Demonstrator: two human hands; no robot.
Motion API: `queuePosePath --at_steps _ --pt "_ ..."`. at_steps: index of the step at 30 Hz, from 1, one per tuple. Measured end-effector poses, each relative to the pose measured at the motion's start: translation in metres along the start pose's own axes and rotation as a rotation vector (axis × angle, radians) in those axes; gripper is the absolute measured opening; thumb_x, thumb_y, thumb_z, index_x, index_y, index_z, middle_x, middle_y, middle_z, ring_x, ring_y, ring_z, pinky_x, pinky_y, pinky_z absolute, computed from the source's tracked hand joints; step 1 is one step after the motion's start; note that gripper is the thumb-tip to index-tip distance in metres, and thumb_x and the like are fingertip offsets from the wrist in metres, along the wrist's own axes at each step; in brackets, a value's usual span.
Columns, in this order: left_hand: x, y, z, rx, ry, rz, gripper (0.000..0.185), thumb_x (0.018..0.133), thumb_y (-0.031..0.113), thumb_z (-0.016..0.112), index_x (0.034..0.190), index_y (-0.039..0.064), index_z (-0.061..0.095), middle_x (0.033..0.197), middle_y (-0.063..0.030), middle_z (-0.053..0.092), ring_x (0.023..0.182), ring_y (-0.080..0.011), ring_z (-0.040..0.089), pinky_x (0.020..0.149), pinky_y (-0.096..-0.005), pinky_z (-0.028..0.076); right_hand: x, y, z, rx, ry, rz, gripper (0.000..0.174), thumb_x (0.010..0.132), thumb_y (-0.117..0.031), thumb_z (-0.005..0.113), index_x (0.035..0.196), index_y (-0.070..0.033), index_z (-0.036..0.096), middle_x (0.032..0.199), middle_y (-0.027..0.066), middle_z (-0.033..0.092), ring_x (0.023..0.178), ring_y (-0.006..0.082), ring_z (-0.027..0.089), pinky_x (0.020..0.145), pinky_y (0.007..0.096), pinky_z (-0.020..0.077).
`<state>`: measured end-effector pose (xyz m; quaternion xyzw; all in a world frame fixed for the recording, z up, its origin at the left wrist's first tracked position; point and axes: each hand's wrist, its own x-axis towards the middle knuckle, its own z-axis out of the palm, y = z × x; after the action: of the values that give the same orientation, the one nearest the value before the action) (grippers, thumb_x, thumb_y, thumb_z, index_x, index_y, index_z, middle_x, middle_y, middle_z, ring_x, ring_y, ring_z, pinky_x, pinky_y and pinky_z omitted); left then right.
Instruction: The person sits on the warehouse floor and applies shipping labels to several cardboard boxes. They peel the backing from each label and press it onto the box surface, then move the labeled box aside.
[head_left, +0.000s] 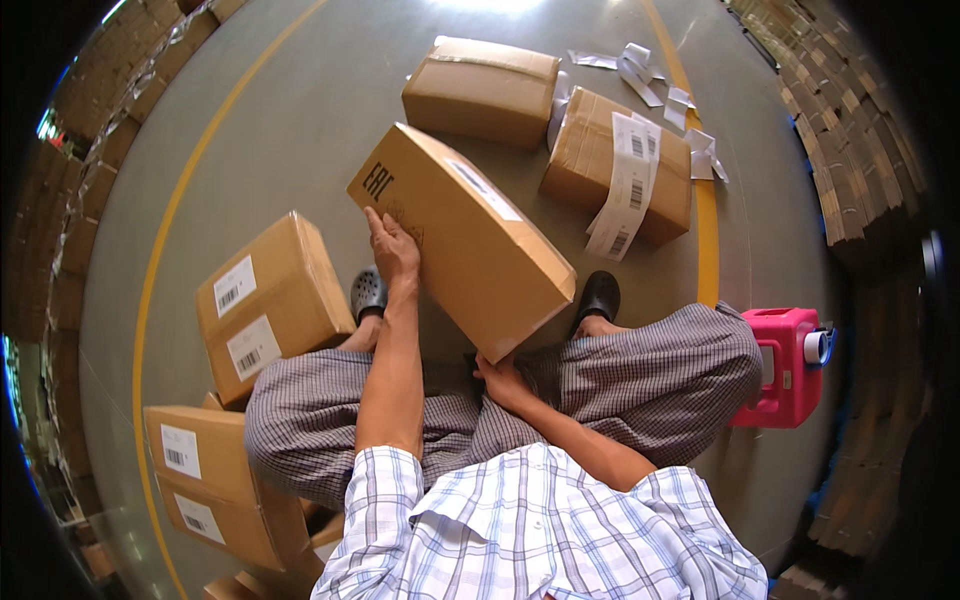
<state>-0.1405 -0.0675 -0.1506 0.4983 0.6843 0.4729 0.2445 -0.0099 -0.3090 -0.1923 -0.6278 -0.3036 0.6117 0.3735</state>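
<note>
A brown cardboard box (465, 247) is tilted between my two hands, above the floor in front of my knees. It bears printed marks on one side and a white label on another. My left hand (394, 244) presses flat against its left side, fingers pointing up the box. At its lower corner, near my lap, my right hand (504, 381) grips the edge, with some fingers hidden beneath. Beyond it lie a taped cardboard box (484, 90) and another cardboard box (577, 150) with a strip of barcode labels (630, 180) draped over it.
Labelled cardboard boxes (262, 300) (217, 480) lie to my left. White paper strips (637, 75) are scattered at the far right, by a yellow floor line (707, 225). A pink plastic container (787, 375) stands by my right knee. Stacked flat cardboard (832, 150) lines the right side.
</note>
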Motion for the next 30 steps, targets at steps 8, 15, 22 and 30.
queuePosePath --at_steps 8,15,22,30 --pt "-0.043 -0.012 -0.021 0.103 0.141 0.019 0.048 0.102 0.028 0.036 0.14 -0.001 0.043 0.124 -0.0283 0.058 0.11 -0.0463 0.057 0.09 -0.0459 0.048 -0.026 -0.145 -0.126 -0.664 -0.251 -0.152 0.029 0.091 -0.027 0.064 0.095 0.001 0.068 0.077 0.0101 0.068 0.073 0.0174 0.064 0.068 0.031 0.0505" --pt "-0.037 -0.074 -0.048 0.221 0.229 0.031 0.038 0.101 0.026 0.038 0.104 -0.004 0.062 0.094 -0.0251 0.065 0.084 -0.0423 0.061 0.076 -0.049 0.047 0.094 -0.086 -0.155 -0.124 0.414 -0.233 0.036 0.092 -0.027 0.065 0.115 0.0 0.06 0.104 0.0129 0.067 0.094 0.02 0.064 0.086 0.0315 0.0502" --pt "-0.008 -0.09 -0.02 0.069 0.186 0.057 0.036 0.101 0.026 0.04 0.094 0.0 0.064 0.085 -0.0252 0.064 0.079 -0.0458 0.059 0.069 -0.0502 0.046 0.192 0.028 -0.191 -0.15 0.436 -0.061 0.073 0.086 -0.054 0.065 0.126 0.005 0.052 0.125 0.0223 0.06 0.115 0.0318 0.058 0.099 0.038 0.0442" --pt "-0.027 -0.119 0.035 0.167 -0.037 -0.445 0.055 0.099 0.049 0.039 0.108 0.004 0.069 0.102 -0.0228 0.068 0.096 -0.0412 0.063 0.08 -0.0484 0.049 0.121 -0.006 -0.167 -0.522 0.843 -0.162 0.055 0.083 -0.039 0.071 0.12 -0.001 0.055 0.104 0.0171 0.064 0.096 0.035 0.062 0.089 0.0418 0.049"
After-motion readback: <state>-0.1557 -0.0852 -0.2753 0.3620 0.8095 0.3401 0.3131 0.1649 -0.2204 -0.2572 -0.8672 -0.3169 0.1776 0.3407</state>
